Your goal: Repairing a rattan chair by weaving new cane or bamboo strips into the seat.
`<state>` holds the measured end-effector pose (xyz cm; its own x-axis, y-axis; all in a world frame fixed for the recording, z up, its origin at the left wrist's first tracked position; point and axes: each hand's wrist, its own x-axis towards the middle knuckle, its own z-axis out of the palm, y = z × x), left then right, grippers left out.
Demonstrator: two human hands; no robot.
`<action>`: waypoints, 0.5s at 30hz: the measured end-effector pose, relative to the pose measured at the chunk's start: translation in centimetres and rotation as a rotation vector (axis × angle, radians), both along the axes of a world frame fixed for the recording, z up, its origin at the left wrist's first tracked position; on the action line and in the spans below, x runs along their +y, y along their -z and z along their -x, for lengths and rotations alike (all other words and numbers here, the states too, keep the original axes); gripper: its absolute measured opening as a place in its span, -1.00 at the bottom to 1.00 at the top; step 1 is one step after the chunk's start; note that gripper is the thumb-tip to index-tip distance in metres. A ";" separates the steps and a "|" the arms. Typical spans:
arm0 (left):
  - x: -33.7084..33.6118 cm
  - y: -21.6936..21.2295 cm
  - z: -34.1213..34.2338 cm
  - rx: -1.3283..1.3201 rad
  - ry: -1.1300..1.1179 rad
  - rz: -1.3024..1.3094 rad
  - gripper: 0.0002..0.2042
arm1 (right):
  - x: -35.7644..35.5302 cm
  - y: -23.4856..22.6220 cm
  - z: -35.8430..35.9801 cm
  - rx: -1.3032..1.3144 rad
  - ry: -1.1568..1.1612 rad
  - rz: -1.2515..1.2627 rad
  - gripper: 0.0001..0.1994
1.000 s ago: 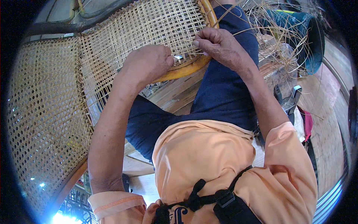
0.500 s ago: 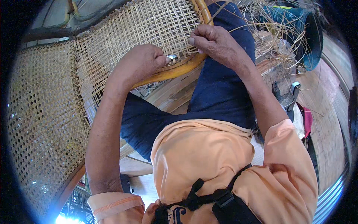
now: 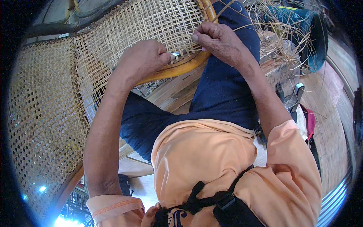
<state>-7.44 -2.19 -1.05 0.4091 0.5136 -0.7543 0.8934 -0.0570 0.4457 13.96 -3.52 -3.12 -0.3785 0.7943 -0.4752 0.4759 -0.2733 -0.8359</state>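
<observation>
Hands at the woven cane panel (image 3: 143, 26), resting on the lap against its wooden rim (image 3: 177, 68). Left hand (image 3: 141, 60) fisted around a small metal tool (image 3: 175, 54); right hand (image 3: 217, 39) pinching a cane strand (image 3: 223, 7). Beyond, loose cane strips (image 3: 280, 34), dark bucket (image 3: 314, 34).

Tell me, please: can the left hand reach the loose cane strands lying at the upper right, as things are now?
Probably not directly. The left hand grips a small metal tool at the woven cane panel, and the right hand and forearm lie between it and the loose cane strands.
</observation>
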 end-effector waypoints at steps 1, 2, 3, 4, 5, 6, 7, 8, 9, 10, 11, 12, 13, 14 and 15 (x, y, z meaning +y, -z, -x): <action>0.0 0.1 0.0 -0.001 -0.002 0.000 -0.73 | 0.0 0.0 0.0 -0.014 -0.001 -0.001 -0.81; -0.1 0.3 0.1 0.001 0.005 -0.005 -0.73 | 0.1 -0.1 0.1 -0.015 -0.003 -0.001 -0.81; -0.1 0.4 0.1 0.003 0.013 -0.011 -0.73 | 0.1 -0.3 0.1 -0.022 -0.002 0.014 -0.80; -0.1 0.3 0.1 0.003 0.012 -0.011 -0.73 | 0.1 -0.4 0.2 -0.029 -0.001 0.029 -0.80; 0.0 0.1 0.1 0.024 0.012 -0.003 -0.73 | 0.1 -0.3 0.2 -0.029 -0.002 0.028 -0.80; 0.1 0.0 0.0 0.047 0.013 0.005 -0.73 | 0.1 0.0 0.2 -0.002 -0.003 0.032 -0.79; 0.0 0.0 0.1 0.047 0.012 0.005 -0.73 | 0.1 0.1 0.2 0.025 -0.005 0.036 -0.79; 0.0 0.0 0.1 0.027 0.001 -0.006 -0.74 | 0.1 0.0 0.2 0.026 -0.007 0.036 -0.79; -0.1 0.0 0.2 0.007 -0.009 -0.016 -0.74 | 0.2 -0.1 0.3 0.005 -0.021 0.024 -0.79; 0.0 -0.1 -0.1 0.006 -0.010 -0.016 -0.74 | 0.2 -0.1 0.2 -0.021 -0.035 0.013 -0.78; 0.2 -0.4 -0.5 0.011 0.011 -0.019 -0.74 | 0.1 -0.1 0.2 -0.022 -0.036 0.013 -0.78; 0.3 -0.6 -0.7 0.016 0.033 -0.021 -0.74 | 0.1 0.0 0.1 -0.034 -0.038 0.004 -0.78; 0.4 -0.7 -0.8 0.014 0.032 -0.023 -0.74 | 0.1 -0.1 0.1 -0.047 -0.040 -0.006 -0.78; 0.4 -0.7 -0.9 0.019 0.043 -0.040 -0.74 | 0.1 -0.1 0.1 -0.049 -0.040 -0.008 -0.78; 0.4 -0.7 -1.0 0.022 0.055 -0.056 -0.74 | 0.2 0.0 0.0 -0.038 -0.064 -0.004 -0.78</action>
<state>-6.49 -1.78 -0.33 0.4215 0.5326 -0.7339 0.8977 -0.1304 0.4210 13.97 -3.36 -3.08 -0.4104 0.7711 -0.4867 0.5238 -0.2375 -0.8180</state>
